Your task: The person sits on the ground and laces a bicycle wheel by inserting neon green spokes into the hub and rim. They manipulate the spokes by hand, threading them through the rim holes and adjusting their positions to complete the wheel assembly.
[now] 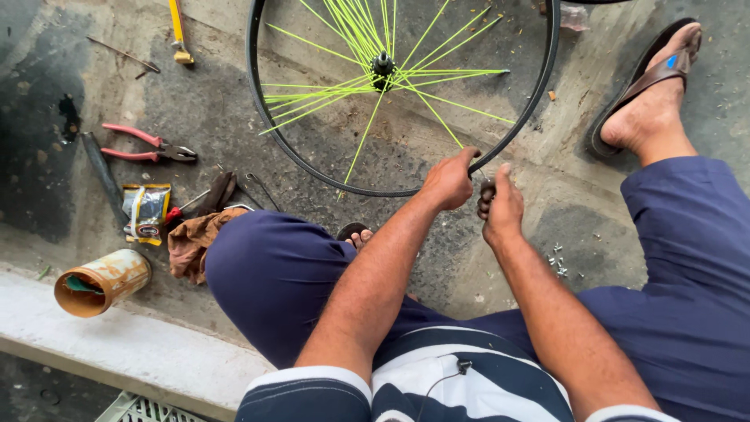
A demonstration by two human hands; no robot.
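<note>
A black bicycle wheel rim [266, 117] with neon yellow-green spokes [312, 101] and a dark hub [382, 64] lies flat on the stained concrete floor in front of me. My left hand [448, 181] pinches the near edge of the rim. Just to its right, my right hand [500, 209] is closed around a small dark tool held against the rim. Several spokes hang loose, their outer ends short of the rim.
Red-handled pliers [148, 146], a yellow-handled tool [179, 33], a small packet [146, 211], a brown rag [195, 241] and a rusty tin [101, 282] lie at left. Several small metal bits [558, 262] sit at right. My sandalled foot [652, 98] rests beyond them.
</note>
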